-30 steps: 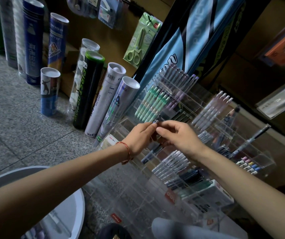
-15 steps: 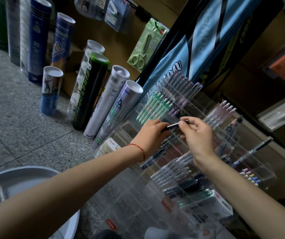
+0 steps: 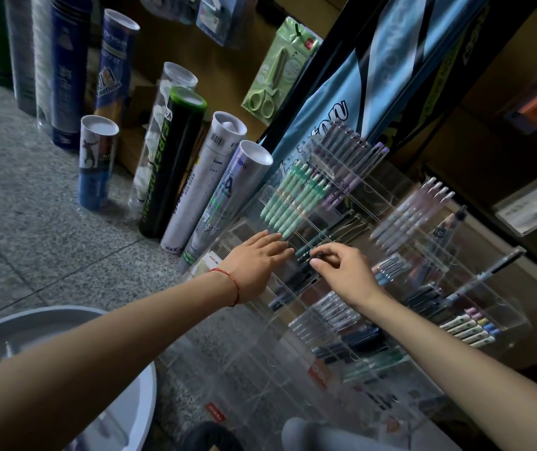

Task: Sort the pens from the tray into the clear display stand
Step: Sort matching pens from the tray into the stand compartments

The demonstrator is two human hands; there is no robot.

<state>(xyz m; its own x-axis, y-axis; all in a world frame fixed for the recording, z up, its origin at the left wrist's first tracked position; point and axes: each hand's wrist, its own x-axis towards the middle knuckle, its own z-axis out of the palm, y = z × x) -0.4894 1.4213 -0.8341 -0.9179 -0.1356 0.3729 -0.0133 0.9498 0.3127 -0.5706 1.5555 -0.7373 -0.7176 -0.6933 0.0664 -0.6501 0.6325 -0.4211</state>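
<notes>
Head view: we record the right hand (image 3: 345, 275) pinching a dark pen (image 3: 320, 254) between thumb and fingers at a middle compartment of the clear stand (image 3: 390, 203). The left hand (image 3: 254, 258) lies just to its left, fingers straight against the stand, below the green pens (image 3: 293, 203). The tray (image 3: 143, 395) sits near left.

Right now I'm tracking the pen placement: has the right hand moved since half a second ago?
Yes. The right hand has dropped lower against the mint-green pens, its fingers pinching a dark pen at the slot below them.
</notes>
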